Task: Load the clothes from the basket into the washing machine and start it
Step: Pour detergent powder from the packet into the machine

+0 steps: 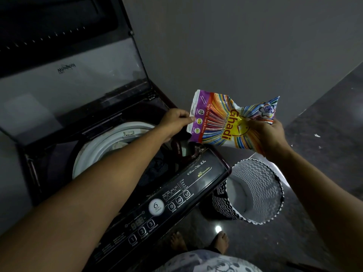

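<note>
A colourful detergent packet hangs tilted over the right rear corner of the top-loading washing machine, above its pulled-out detergent drawer. My left hand pinches the packet's purple end. My right hand grips the crumpled other end. The machine's lid stands raised. Dark striped clothes lie in the white-rimmed drum. The zigzag-patterned laundry basket stands on the floor to the right of the machine, with nothing visible inside.
The control panel with numbered buttons and a round dial runs along the machine's front edge. A grey wall rises behind. My bare feet stand on the dark glossy floor in front of the machine.
</note>
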`<state>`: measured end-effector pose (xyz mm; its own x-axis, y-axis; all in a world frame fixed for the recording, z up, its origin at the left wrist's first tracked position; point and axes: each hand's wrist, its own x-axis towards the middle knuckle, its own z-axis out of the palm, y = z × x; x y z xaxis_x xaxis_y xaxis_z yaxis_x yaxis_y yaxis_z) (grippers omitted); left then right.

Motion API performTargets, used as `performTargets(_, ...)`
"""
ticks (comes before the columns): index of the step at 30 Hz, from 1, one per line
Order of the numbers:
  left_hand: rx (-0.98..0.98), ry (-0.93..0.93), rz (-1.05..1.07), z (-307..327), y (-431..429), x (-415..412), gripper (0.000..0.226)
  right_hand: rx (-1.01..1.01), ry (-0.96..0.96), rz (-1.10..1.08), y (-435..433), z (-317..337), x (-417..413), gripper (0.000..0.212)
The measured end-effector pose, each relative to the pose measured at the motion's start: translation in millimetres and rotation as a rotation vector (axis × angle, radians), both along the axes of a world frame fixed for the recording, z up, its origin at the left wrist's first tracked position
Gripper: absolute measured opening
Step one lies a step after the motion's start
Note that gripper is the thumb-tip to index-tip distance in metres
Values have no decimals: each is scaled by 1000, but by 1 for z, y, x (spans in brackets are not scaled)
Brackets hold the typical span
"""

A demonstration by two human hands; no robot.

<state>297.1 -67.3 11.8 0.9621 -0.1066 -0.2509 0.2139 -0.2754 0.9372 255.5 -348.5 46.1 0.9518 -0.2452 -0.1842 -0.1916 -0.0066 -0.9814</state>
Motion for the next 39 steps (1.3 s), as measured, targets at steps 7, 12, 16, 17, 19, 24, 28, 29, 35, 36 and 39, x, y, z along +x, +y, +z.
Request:
performTargets(7, 13, -1, 9, -5, 1, 2, 13, 13, 31, -21, 2, -2, 2, 31)
performTargets(12, 10, 12, 1, -4, 2, 4, 16, 6, 43, -29, 3, 2, 1, 24)
performTargets(16, 6, 12, -5, -4, 1, 4, 13, 6, 44, -26, 1, 4, 3, 22)
performTargets(17, 5, 12, -4, -4, 1, 4, 13, 9, 51, -22, 1, 4, 4, 23)
performTargets(19, 4, 10, -4, -5, 1, 5, 15, 18, 70, -21, 0, 5, 4, 29)
performTargets(24, 1, 5, -3, -5, 2, 4, 10, 25, 90, -13, 0, 6, 7, 31)
performTargets(28, 1, 2, -4, -8, 3, 4, 8, 23, 96, -13, 0, 3, 8, 32)
performTargets(29, 4, 5, 0, -8, 3, 5, 8, 19, 101, -10, 0, 3, 8, 31)
performTargets(35, 3, 13, -2, -9, 4, 5, 11, 25, 125, 7, 3, 10, 8, 22)
performTargets(36, 8, 13, 1, -8, 4, 5, 12, 30, 132, 3, 3, 10, 8, 19)
performTargets(39, 8, 10, 0, -5, 2, 6, 14, 26, 135, -16, 4, 13, 8, 21)
